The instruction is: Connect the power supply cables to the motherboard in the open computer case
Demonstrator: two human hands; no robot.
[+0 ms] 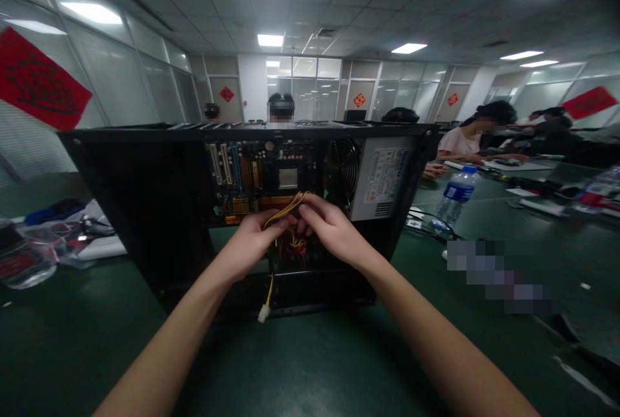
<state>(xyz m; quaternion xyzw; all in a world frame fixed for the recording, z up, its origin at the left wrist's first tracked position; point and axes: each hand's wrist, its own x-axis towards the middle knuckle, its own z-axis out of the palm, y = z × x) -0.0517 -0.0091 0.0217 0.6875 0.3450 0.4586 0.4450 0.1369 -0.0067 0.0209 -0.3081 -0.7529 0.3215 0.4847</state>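
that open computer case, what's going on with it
A person has both hands at the open computer case on the green table. The left hand and right hand pinch a bundle of yellow and black wires before the motherboard. A white plug dangles below.

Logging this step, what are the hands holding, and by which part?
Both hands, left and right, grip the yellow-black cable bundle mid-length; its white plug dangles free.

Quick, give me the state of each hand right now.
Left hand: closed on the yellow and black cable bundle at the open computer case.
Right hand: closed on the same bundle.
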